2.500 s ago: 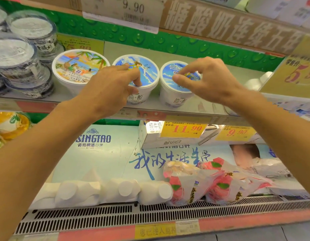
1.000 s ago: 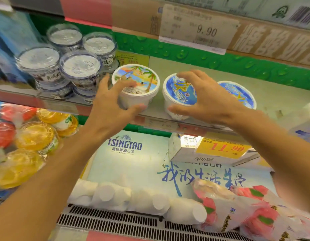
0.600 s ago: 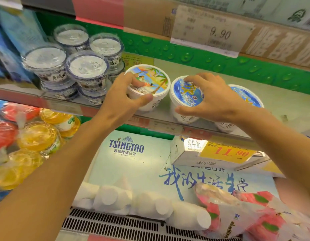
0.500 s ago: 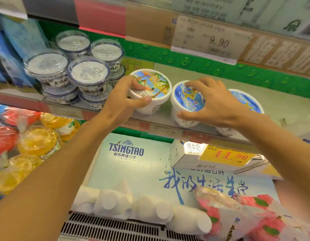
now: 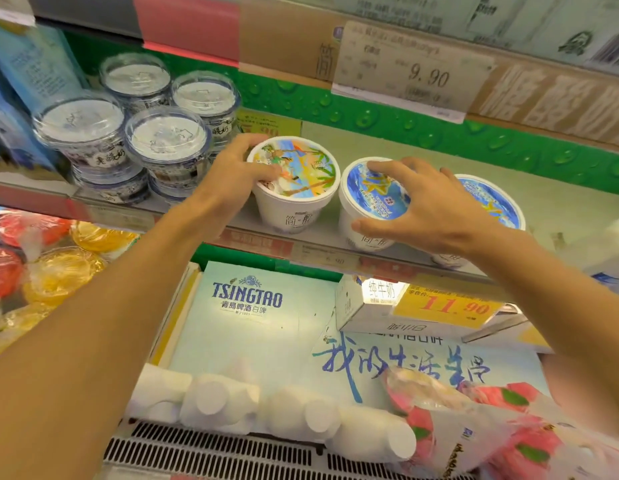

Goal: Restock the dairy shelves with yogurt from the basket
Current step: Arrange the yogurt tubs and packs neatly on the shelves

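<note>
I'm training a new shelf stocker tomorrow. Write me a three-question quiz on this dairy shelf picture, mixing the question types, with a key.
1. True or false: the left hand rests on the beach-scene yogurt tub.
2. How many blue-lidded yogurt tubs stand on that shelf?
3. The stacked clear-lidded yogurt cups sit where relative to the beach-scene yogurt tub? A) to its left B) to its right C) on the shelf below

Key
1. True.
2. Two: one under the right hand, another partly hidden behind that hand.
3. A.
</note>
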Available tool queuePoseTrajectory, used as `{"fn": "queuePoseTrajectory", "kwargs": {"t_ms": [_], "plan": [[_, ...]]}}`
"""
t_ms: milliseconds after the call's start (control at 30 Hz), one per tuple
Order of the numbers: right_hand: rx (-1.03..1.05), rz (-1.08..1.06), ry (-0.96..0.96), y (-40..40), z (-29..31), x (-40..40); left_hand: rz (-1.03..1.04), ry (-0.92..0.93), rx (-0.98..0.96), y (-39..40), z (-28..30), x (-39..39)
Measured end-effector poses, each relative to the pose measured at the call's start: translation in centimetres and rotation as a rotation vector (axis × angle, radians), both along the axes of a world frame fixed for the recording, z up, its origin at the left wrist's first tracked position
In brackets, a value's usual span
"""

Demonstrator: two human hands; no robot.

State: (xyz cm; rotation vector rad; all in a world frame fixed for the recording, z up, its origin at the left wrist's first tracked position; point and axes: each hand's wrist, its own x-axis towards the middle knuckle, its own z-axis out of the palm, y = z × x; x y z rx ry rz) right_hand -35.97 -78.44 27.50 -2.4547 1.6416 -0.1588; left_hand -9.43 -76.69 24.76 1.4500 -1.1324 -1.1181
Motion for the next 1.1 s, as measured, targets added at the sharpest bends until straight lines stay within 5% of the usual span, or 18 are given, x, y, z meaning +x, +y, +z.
{"fn": "queuePoseTrajectory", "kwargs": {"t_ms": [233, 433, 1100], "plan": [[0.065, 0.006, -0.023, 0.0, 0.6, -1.1, -0.052, 0.05, 0.022, 0.0, -0.3, -0.7], [0.11, 0.003, -0.045, -0.2, 0.9, -2.6, 0.131, 0.01, -0.018, 2.3, -1.0, -2.6], [0.069, -0.025, -0.051, -0.1, 0.1, -3.5, 0.062, -0.024, -0.029, 2.4, -1.1, -3.0]]}}
